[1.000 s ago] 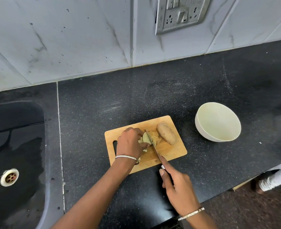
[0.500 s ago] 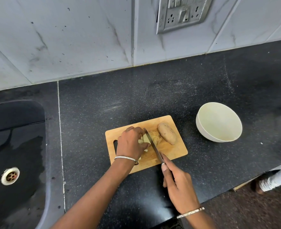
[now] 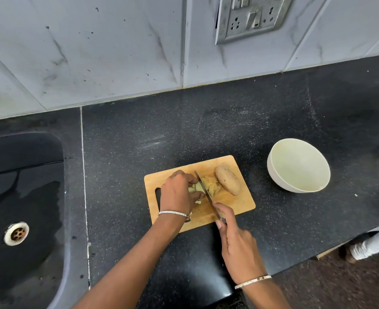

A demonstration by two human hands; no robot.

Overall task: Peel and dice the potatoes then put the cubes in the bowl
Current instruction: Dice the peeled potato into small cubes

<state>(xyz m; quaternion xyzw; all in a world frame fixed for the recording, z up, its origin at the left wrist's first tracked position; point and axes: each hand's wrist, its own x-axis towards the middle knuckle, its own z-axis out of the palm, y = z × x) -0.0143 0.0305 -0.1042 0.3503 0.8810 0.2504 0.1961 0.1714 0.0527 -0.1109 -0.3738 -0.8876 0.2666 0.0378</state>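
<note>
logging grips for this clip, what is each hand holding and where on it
The right hand grips the knife by its handle. The left hand pinches the pale potato piece on its left side.

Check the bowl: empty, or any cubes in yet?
Empty. The bowl shows a bare pale inside, no cubes. The half-cut potato sits on the cutting board, held by the left hand, the right hand's knife on it.

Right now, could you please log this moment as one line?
step: dicing | left hand holds potato piece | right hand holds knife | bowl empty
</note>
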